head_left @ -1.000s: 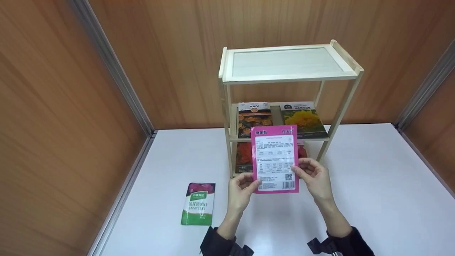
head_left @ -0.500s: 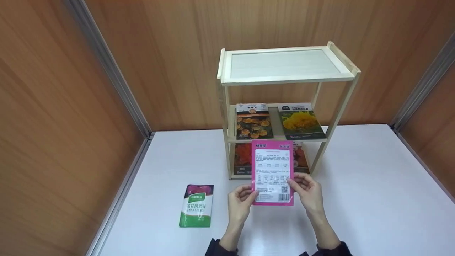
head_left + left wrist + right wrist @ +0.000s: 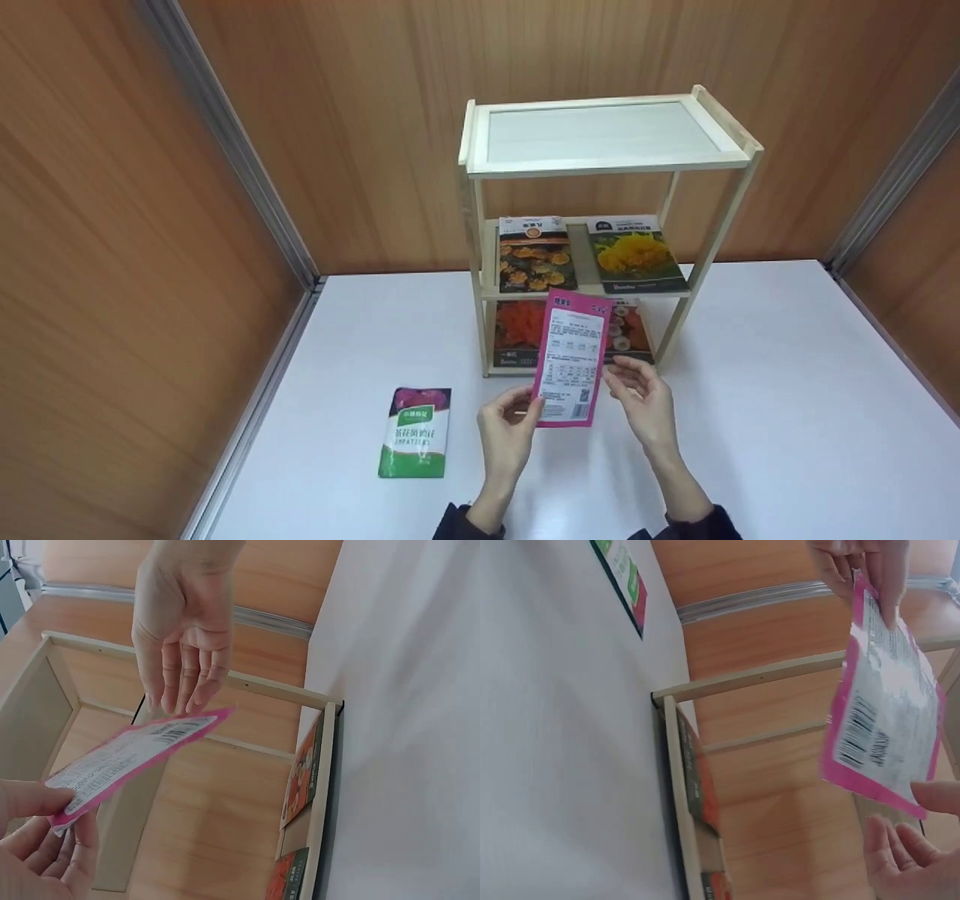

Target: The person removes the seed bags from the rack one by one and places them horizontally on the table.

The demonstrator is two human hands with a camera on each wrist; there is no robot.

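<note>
A pink seed packet (image 3: 571, 360), its printed white back toward me, is held up in front of the shelf. My left hand (image 3: 508, 431) pinches its lower left edge between thumb and fingers; the left wrist view shows this pinch (image 3: 46, 844) closely. My right hand (image 3: 643, 405) is beside the packet's right edge, fingers loosely bent, not gripping it. In the right wrist view the thumb (image 3: 939, 796) lies close to the packet's corner, and I cannot tell whether it touches. A green and white seed packet (image 3: 415, 433) lies on the table to the left.
A pale wooden shelf rack (image 3: 611, 166) stands at the back. Its middle tier carries an orange-flower packet (image 3: 535, 259) and a yellow-flower packet (image 3: 637, 253). Red-flower packets (image 3: 517, 330) lie on the bottom tier, partly behind the pink one. Wood-grain panels (image 3: 375, 135) enclose the white table (image 3: 780, 390).
Both hands have lowered the pink packet toward me. It has since turned and tilted, its right edge swinging left. My right hand has let go of that edge.
</note>
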